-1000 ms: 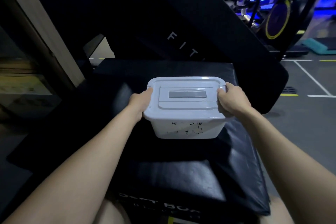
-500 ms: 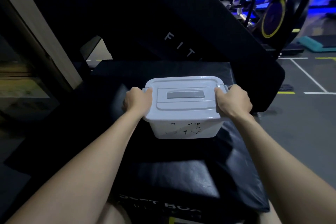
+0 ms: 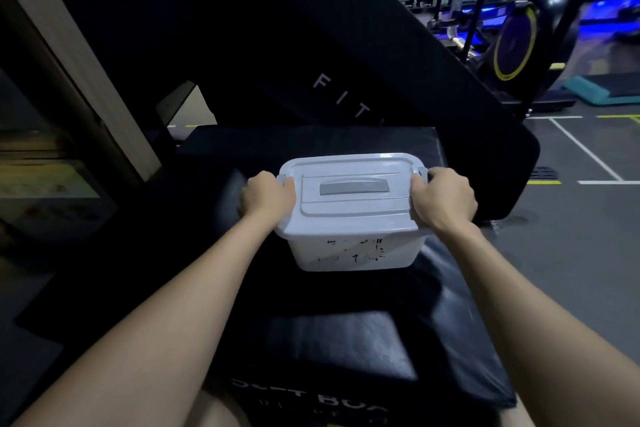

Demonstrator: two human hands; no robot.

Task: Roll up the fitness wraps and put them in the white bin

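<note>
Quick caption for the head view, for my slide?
Both hands, left hand and right hand, grip the ends of the lidded white bin on a black padded box.

Both bare forearms reach straight forward, roughly parallel. The left hand (image 3: 266, 198) and the right hand (image 3: 445, 198) each curl round one end of the white bin (image 3: 349, 250), thumbs on top.

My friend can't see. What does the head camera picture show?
Two bare hands, left hand and right hand, grip the ends of a white bin with its lid on. It sits on a black padded box in a dim gym.
</note>
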